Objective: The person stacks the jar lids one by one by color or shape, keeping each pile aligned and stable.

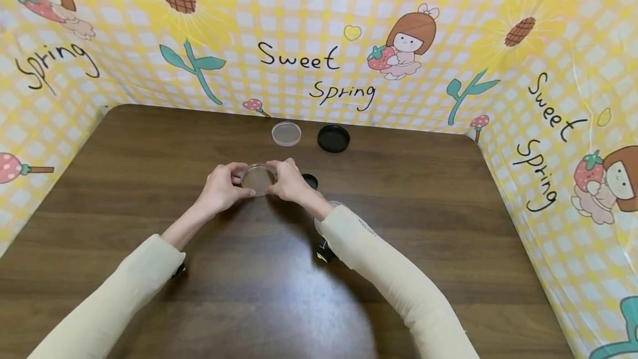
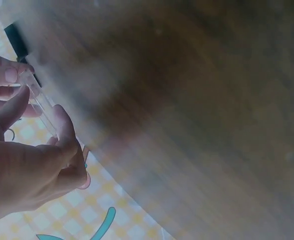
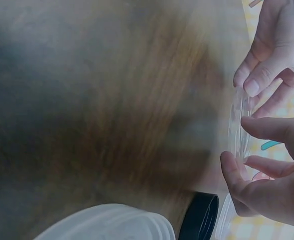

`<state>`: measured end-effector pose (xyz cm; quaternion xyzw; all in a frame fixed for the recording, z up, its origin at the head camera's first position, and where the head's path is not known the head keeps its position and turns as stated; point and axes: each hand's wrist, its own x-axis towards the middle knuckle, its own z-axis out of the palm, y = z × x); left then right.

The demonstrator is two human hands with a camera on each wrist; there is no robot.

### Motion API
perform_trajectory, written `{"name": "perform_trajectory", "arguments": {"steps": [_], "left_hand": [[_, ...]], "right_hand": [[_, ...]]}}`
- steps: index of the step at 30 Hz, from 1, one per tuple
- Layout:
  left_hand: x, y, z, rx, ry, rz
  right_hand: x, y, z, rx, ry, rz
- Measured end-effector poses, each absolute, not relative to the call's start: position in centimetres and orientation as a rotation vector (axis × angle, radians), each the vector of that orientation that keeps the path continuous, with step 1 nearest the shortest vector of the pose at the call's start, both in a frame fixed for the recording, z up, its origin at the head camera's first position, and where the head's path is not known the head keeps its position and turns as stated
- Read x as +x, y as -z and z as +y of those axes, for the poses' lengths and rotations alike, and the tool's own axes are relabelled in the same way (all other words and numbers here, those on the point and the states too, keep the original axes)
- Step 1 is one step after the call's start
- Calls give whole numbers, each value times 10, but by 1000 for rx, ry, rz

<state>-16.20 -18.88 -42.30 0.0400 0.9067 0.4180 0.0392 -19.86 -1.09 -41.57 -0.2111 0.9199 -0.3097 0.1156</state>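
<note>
Both hands hold a clear round shallow dish (image 1: pixel 258 181) over the left-middle of the table, one hand at each side. My left hand (image 1: pixel 221 188) grips its left edge between thumb and fingers. Opposite it, the right hand (image 1: pixel 291 181) pinches the right edge. In the right wrist view the dish (image 3: pixel 239 127) appears nearly edge-on, showing a thin see-through rim, with right fingers (image 3: pixel 259 192) and thumb around its lower part. The left wrist view shows the left hand (image 2: pixel 37 167) pinching one end of it.
At the back of the brown table (image 1: pixel 423 226) lie a clear round dish (image 1: pixel 286 134) and a round black lid (image 1: pixel 333 138). Another black round piece (image 1: pixel 311 181) and a clear container (image 3: pixel 112 225) are partly hidden by the right arm. Patterned cloth (image 1: pixel 294 26) walls the table.
</note>
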Motion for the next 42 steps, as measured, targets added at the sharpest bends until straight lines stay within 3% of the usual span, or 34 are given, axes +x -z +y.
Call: {"name": "perform_trajectory", "arguments": {"steps": [26, 42], "left_hand": [[-148, 410, -174, 192, -1262, 2826], [-140, 404, -149, 286, -1459, 2762]], "right_hand": [[-176, 409, 9, -587, 1015, 2734], [-160, 402, 36, -493, 1391, 2585]]}}
